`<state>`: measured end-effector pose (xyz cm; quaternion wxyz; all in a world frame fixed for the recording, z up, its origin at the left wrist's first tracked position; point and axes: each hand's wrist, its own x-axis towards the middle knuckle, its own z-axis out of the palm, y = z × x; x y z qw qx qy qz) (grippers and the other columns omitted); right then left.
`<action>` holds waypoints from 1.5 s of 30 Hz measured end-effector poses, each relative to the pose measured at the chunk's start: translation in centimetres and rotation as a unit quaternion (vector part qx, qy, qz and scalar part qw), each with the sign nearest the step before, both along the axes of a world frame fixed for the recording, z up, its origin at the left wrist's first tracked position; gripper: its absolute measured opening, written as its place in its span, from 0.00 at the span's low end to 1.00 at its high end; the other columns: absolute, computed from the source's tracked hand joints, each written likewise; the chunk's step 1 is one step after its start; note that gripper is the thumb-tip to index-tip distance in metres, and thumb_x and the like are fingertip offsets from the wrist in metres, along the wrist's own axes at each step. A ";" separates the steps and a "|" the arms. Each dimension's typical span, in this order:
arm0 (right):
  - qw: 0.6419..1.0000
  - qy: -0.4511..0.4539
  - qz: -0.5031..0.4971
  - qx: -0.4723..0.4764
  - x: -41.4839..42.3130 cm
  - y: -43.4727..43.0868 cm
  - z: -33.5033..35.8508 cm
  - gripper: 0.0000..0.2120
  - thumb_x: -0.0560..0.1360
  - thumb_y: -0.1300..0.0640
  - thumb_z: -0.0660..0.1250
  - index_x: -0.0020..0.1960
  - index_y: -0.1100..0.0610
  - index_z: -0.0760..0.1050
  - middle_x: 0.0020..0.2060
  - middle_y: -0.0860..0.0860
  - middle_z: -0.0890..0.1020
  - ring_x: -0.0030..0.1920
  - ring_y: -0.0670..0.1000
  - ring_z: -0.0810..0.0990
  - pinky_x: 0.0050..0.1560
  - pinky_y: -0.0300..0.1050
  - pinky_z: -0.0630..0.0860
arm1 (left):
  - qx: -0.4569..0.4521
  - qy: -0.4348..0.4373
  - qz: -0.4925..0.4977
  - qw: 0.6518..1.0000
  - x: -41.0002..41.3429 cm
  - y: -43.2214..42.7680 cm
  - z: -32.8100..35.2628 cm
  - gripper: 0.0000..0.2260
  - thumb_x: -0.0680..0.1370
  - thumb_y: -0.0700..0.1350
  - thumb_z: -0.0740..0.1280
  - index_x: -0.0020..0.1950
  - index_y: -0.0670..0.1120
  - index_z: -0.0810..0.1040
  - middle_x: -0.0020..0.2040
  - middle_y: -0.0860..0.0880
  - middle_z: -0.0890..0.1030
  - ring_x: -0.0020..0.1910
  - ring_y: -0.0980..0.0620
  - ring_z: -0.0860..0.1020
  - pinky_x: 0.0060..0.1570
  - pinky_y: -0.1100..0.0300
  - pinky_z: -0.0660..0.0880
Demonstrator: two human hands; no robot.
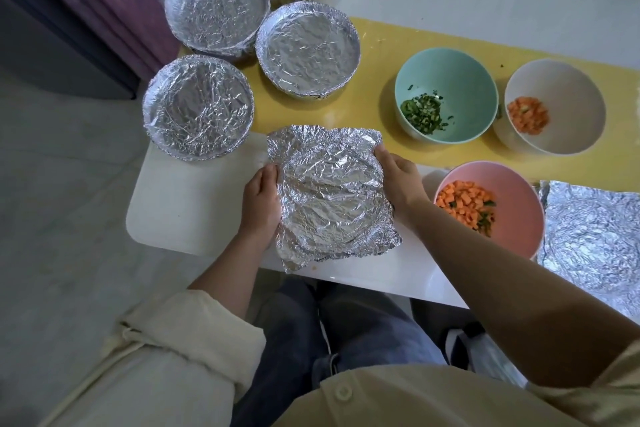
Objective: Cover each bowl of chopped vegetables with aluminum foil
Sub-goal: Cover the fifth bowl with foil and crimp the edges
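A crumpled foil sheet (329, 191) lies draped over a bowl at the table's near edge; the bowl itself is hidden beneath it. My left hand (261, 199) presses the foil against the bowl's left side, and my right hand (398, 178) curls over the foil at the right rim. Three bowls stand uncovered: a teal bowl (446, 94) with chopped greens, a grey bowl (554, 106) with diced carrot, and a pink bowl (488, 208) with carrot and greens. Several foil-covered bowls (197, 107) (308, 48) stand at the left and back.
A flat stack of foil sheets (592, 239) lies at the right edge beside the pink bowl. A yellow runner (381, 42) crosses the white table (180, 204). A purple curtain (104, 0) hangs at the far left, and my knees sit under the near edge.
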<state>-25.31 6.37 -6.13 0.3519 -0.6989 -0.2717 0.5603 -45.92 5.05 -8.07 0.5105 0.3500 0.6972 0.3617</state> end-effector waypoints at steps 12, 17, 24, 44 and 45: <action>0.993 -0.115 0.003 0.038 -0.6 -0.4 0.3 0.20 0.83 0.45 0.53 0.61 0.59 0.74 0.55 0.54 0.80 0.53 0.50 0.75 0.54 0.44 0.68 | 0.023 0.219 -0.052 0.974 -0.5 -0.3 0.4 0.13 0.85 0.48 0.53 0.52 0.43 0.72 0.39 0.50 0.77 0.36 0.50 0.73 0.37 0.57 0.64; 0.970 -0.217 0.003 0.107 -0.8 -1.1 0.6 0.13 0.82 0.45 0.53 0.56 0.55 0.67 0.39 0.49 0.77 0.40 0.52 0.77 0.44 0.51 0.77 | 0.094 0.367 0.019 0.925 0.6 -1.5 2.2 0.10 0.82 0.45 0.54 0.56 0.41 0.70 0.53 0.43 0.76 0.39 0.45 0.76 0.34 0.56 0.68; 0.870 -0.384 0.110 0.289 -0.9 -2.6 0.7 0.21 0.81 0.49 0.56 0.67 0.62 0.68 0.65 0.59 0.71 0.65 0.55 0.69 0.66 0.51 0.66 | 0.244 0.445 -0.147 0.849 1.8 -1.4 2.7 0.14 0.78 0.46 0.58 0.61 0.44 0.74 0.67 0.44 0.72 0.65 0.45 0.70 0.62 0.51 0.67; 0.923 -0.213 0.202 0.251 -0.8 -0.6 -1.8 0.16 0.83 0.58 0.56 0.68 0.56 0.73 0.62 0.50 0.79 0.61 0.46 0.76 0.60 0.29 0.67 | 0.195 0.273 -0.193 0.922 1.4 1.2 -0.1 0.18 0.83 0.47 0.52 0.65 0.42 0.75 0.54 0.47 0.81 0.49 0.52 0.77 0.46 0.62 0.69; 0.934 -0.184 0.195 0.236 -0.7 -0.7 -1.6 0.16 0.83 0.58 0.57 0.68 0.55 0.73 0.61 0.48 0.79 0.60 0.43 0.75 0.59 0.26 0.66 | 0.184 0.257 -0.175 0.933 1.4 1.2 -0.2 0.17 0.83 0.47 0.53 0.63 0.42 0.76 0.48 0.48 0.81 0.44 0.53 0.76 0.43 0.61 0.69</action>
